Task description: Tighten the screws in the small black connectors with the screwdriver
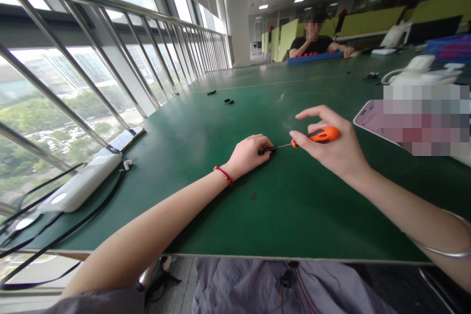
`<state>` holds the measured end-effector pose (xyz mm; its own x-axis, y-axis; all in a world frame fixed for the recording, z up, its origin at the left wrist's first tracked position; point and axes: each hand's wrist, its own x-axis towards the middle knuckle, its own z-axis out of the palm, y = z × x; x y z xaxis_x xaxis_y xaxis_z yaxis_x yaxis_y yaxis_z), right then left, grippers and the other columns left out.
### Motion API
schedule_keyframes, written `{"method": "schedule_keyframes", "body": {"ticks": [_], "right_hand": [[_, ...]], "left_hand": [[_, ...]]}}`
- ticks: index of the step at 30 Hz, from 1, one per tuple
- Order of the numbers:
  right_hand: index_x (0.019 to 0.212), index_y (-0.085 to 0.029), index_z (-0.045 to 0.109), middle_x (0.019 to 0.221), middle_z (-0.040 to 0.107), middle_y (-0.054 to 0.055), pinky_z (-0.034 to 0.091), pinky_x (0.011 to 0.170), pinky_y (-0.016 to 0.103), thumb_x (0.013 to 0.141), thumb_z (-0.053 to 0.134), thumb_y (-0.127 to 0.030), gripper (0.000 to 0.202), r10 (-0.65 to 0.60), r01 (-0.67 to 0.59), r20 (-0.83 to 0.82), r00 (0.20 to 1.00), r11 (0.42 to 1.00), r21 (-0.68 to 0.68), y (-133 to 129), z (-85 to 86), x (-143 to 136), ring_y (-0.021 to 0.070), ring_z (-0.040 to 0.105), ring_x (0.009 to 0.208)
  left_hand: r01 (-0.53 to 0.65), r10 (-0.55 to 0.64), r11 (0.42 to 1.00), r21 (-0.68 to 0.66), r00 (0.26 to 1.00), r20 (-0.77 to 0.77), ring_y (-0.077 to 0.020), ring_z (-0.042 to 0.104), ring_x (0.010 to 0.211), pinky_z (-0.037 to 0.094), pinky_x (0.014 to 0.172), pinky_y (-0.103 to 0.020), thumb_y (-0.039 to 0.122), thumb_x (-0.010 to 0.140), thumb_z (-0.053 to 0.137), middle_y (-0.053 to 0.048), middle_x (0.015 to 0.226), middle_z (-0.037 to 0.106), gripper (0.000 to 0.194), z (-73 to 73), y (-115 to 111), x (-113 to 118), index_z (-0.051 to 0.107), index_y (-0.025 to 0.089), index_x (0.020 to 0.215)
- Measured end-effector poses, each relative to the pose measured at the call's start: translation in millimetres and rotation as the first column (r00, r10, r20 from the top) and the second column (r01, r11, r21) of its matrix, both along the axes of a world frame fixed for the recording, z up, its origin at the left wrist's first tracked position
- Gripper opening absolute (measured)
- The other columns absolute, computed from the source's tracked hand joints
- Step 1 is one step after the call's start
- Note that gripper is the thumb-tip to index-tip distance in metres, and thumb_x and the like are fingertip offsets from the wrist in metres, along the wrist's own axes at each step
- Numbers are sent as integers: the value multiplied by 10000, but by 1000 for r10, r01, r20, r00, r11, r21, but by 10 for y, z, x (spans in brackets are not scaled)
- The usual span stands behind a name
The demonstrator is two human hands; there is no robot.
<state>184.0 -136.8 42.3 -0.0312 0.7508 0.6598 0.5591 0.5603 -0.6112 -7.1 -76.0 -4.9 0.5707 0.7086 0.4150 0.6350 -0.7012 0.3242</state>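
Note:
My left hand (250, 153), with a red cord bracelet at its wrist, pinches a small black part (271, 149) against the green table. Most of that part is hidden by the fingers, so I cannot tell its kind. An orange and black screwdriver (324, 134) lies in my right hand (336, 149), its handle held at the palm. Thumb and index finger of that hand are spread apart. The thin metal shaft points left, and its tip meets the black part.
Small black pieces (228, 101) lie farther back on the green table (228, 216). A white device (83, 184) with black cables stands at left beside a metal railing. At right lies a phone (379, 125). A person (312, 41) sits at the far end behind a blue tray (312, 59).

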Motion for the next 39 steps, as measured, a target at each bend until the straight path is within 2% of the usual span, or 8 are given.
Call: {"method": "schedule_keyframes", "body": {"ticks": [2,6,10,14,20,24,29,39], "right_hand": [[894,-229,575,563,477,-42,408,547,280,725,637,-286,189,-16,16,5,1000,1000,-3,4,-3,-5,133,495,510],[1064,-236,506,681,526,-32,433,580,289,670,669,-252,427,-15,16,-32,999,1000,21,39,-24,-15,129,501,526],[781,-219,594,566,556,-22,388,539,278,754,586,-299,85,67,-60,77,995,994,-94,55,-36,-15,135,509,513],[633,-214,594,596,614,3,390,540,273,770,554,-268,154,48,-43,76,996,997,-61,37,-19,-7,144,542,545],[686,-221,613,639,640,8,406,585,285,769,565,-292,119,-45,53,149,988,997,-50,113,-91,34,167,580,597],[781,-219,615,770,678,22,445,660,299,763,572,-294,89,57,-12,279,959,987,-160,216,-236,31,192,624,695],[864,-217,602,882,666,39,456,696,303,731,570,-222,136,141,-71,392,909,980,-188,298,-368,17,191,616,751],[885,-224,597,876,646,36,445,656,297,717,578,-215,169,156,-58,438,886,972,-228,315,-386,28,188,600,726]], "left_hand": [[-9,9,1000,2,1000,-8,-152,594,828,482,712,-249,181,763,532,-6,872,637,159,6,0,2,636,196,881],[-53,53,999,14,998,-28,-167,596,850,480,741,-270,167,754,529,-6,869,647,174,29,0,9,642,204,882],[-82,83,996,28,996,-35,-181,595,852,482,749,-294,167,750,533,-8,865,656,170,44,18,14,646,197,874],[-96,97,995,24,995,-37,-186,594,871,480,760,-291,174,754,531,-12,873,659,171,35,50,2,647,200,877],[-93,93,996,9,996,-6,-172,592,879,484,791,-281,169,763,518,-16,902,644,187,16,58,-22,647,202,894],[-92,92,996,-15,996,18,-167,597,862,490,778,-278,190,766,535,-23,904,641,172,19,57,-22,650,193,895],[-83,93,992,-97,990,104,-151,610,812,502,741,-265,259,804,545,-33,882,651,165,-15,115,-30,655,172,892],[-47,82,984,-172,976,203,-140,623,779,495,726,-257,264,793,578,-31,846,685,145,-54,181,-48,661,155,841]]}}
